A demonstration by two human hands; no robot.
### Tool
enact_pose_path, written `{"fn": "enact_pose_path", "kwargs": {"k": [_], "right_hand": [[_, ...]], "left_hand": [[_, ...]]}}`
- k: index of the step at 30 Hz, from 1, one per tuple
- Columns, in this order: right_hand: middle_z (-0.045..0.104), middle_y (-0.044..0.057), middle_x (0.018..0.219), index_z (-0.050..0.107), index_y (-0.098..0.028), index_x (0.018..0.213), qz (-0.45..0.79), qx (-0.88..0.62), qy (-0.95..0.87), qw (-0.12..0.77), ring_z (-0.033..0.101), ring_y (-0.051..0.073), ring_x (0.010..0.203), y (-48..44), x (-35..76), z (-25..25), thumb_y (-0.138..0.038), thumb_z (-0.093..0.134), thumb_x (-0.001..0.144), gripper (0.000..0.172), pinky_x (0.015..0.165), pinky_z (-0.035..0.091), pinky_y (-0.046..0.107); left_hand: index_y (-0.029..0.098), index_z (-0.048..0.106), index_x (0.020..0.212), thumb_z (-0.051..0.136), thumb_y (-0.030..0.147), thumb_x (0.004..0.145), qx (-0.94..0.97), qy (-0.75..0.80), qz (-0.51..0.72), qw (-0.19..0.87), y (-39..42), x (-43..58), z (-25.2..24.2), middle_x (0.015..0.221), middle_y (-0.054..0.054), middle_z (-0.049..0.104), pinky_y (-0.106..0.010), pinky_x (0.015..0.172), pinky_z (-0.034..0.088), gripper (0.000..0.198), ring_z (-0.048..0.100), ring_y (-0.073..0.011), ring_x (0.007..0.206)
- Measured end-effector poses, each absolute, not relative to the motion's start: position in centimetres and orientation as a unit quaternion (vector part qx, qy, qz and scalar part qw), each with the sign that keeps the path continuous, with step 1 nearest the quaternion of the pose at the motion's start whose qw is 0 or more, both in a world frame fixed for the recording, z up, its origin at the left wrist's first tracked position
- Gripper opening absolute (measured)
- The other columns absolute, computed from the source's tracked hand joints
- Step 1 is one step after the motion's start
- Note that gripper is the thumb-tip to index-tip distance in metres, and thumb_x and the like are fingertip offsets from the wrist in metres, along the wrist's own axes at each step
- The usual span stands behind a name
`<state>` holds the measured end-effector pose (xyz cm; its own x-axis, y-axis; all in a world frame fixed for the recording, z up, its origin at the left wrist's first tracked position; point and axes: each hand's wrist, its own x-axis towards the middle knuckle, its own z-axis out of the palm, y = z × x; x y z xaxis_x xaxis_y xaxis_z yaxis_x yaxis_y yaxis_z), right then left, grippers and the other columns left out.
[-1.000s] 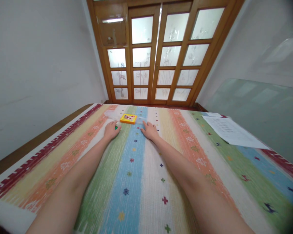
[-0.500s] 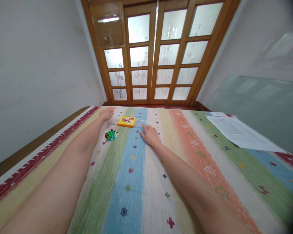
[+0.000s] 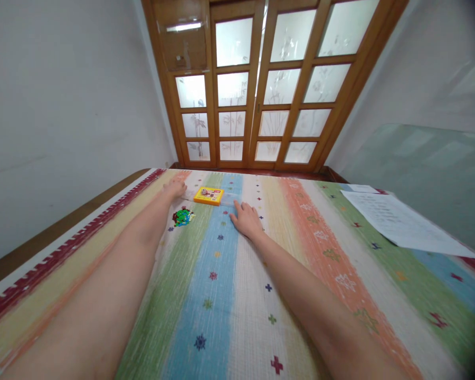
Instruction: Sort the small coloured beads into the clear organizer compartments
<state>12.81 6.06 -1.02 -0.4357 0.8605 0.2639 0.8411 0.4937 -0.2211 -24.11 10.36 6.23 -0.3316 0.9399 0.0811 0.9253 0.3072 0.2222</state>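
Note:
A flat yellow box [image 3: 208,196] with a printed picture and red marks on its top lies on the striped tablecloth [image 3: 206,264], between my hands. Clear plastic film [image 3: 228,200] shows beside the box, reaching toward my right hand [image 3: 246,218]. That hand rests on the cloth with fingers apart, its fingertips at the film's edge. Left of the box, my left hand [image 3: 175,188] lies low with its fingers outstretched, near a faint clear edge. Nearer to me sits a small heap of green, blue and brown pieces [image 3: 183,216], too small to make out.
White printed sheets [image 3: 407,221] lie at the right side of the table, by a pale glass-like panel [image 3: 423,174]. Wooden doors with frosted panes [image 3: 233,87] stand beyond the far edge. A wall [image 3: 71,105] runs along the left.
The view has shifted slightly, so the scene sits a little farther right. Both hands stay beside the yellow box, with little visible movement.

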Motion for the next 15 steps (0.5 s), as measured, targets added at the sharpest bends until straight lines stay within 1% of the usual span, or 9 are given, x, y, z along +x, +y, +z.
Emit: {"fn": "enact_pose_path", "kwargs": {"k": [4, 7, 11, 13, 15], "right_hand": [[0.05, 0.021, 0.153, 0.034, -0.019, 0.165, 0.033, -0.5, -0.848, 0.17, 0.042, 0.037, 0.143, 6.1, 12.9, -1.0, -0.051, 0.04, 0.106, 0.068, 0.117, 0.029, 0.051], [0.05, 0.02, 0.155, 0.032, -0.02, 0.166, 0.033, -0.501, -0.849, 0.166, 0.041, 0.036, 0.145, 6.1, 12.9, -1.0, -0.052, 0.04, 0.106, 0.068, 0.119, 0.028, 0.05], [0.044, 0.018, 0.16, 0.03, -0.021, 0.167, 0.027, -0.504, -0.85, 0.152, 0.037, 0.035, 0.149, 6.3, 12.8, -1.1, -0.053, 0.039, 0.107, 0.069, 0.121, 0.026, 0.05], [0.041, 0.019, 0.163, 0.028, -0.021, 0.168, 0.026, -0.505, -0.85, 0.145, 0.036, 0.034, 0.15, 6.4, 12.8, -1.1, -0.053, 0.039, 0.107, 0.07, 0.122, 0.025, 0.05], [0.039, 0.019, 0.164, 0.027, -0.021, 0.168, 0.027, -0.507, -0.85, 0.141, 0.035, 0.034, 0.151, 6.4, 12.7, -1.1, -0.053, 0.039, 0.108, 0.07, 0.122, 0.024, 0.049]], "left_hand": [[0.026, 0.071, 0.122, 0.05, 0.067, 0.093, 0.571, 0.811, 0.127, 0.033, 10.3, -24.1, 6.1, 0.139, -0.015, 0.064, -0.069, 0.113, 0.031, 0.055, 0.043, -0.0382, 0.138], [0.025, 0.072, 0.119, 0.055, 0.068, 0.09, 0.572, 0.809, 0.13, 0.026, 10.1, -23.8, 6.1, 0.133, -0.015, 0.067, -0.07, 0.112, 0.031, 0.054, 0.045, -0.0397, 0.136], [0.025, 0.073, 0.116, 0.062, 0.065, 0.087, 0.559, 0.822, 0.109, 0.031, 9.5, -23.4, 6.5, 0.132, -0.015, 0.067, -0.068, 0.113, 0.029, 0.051, 0.044, -0.0405, 0.136], [0.024, 0.072, 0.116, 0.061, 0.065, 0.088, 0.548, 0.829, 0.104, 0.037, 9.2, -23.1, 6.7, 0.134, -0.015, 0.067, -0.067, 0.114, 0.028, 0.051, 0.043, -0.0403, 0.137], [0.021, 0.071, 0.118, 0.057, 0.066, 0.09, 0.539, 0.834, 0.105, 0.046, 8.8, -22.9, 7.0, 0.134, -0.016, 0.066, -0.066, 0.115, 0.026, 0.055, 0.042, -0.0398, 0.138]]}}
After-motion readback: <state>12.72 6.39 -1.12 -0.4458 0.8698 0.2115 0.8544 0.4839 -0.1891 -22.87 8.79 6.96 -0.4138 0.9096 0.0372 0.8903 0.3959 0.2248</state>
